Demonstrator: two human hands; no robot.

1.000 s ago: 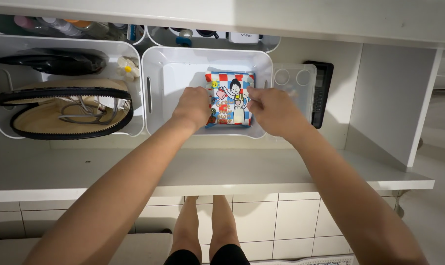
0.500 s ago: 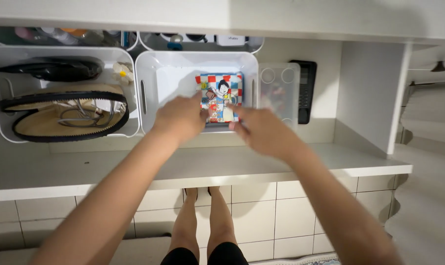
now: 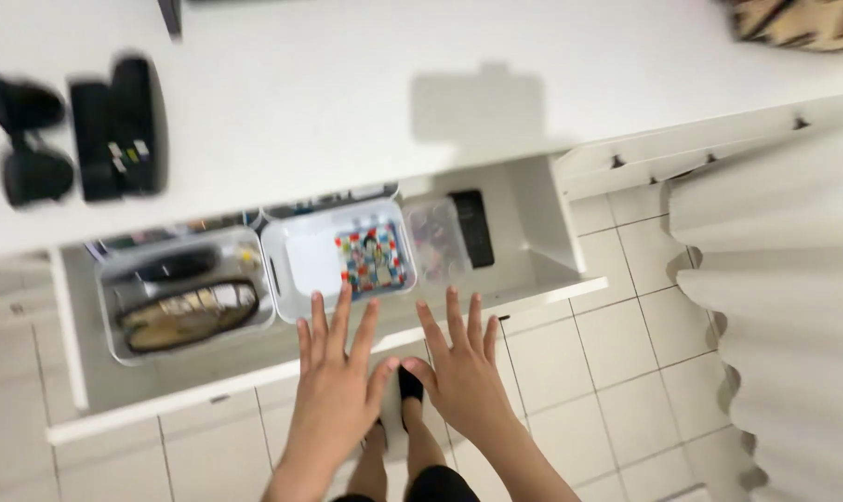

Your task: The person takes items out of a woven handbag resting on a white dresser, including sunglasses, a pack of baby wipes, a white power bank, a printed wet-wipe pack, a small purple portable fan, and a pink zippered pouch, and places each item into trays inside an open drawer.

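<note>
Head view | left hand (image 3: pixel 336 390) and right hand (image 3: pixel 463 372) spread, empty | seemingly touching drawer front (image 3: pixel 254 376) | checkered pouch (image 3: pixel 373 259) in white bin (image 3: pixel 300 265)

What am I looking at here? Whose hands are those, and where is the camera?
The camera sits on a person's head and looks down, so you see what that person sees. The two hands belong to that person: the left hand and the right hand. Both are open with fingers spread and hold nothing. They are at the front edge of an open white drawer. Inside it, a white bin holds a small checkered packet in bright colours. To the left, another bin holds a flat oval pouch. Further right are a clear box and a black gadget. Above the drawer is a white countertop with blurry black things on it. Below, you can see the person's legs and a tiled floor.
</note>
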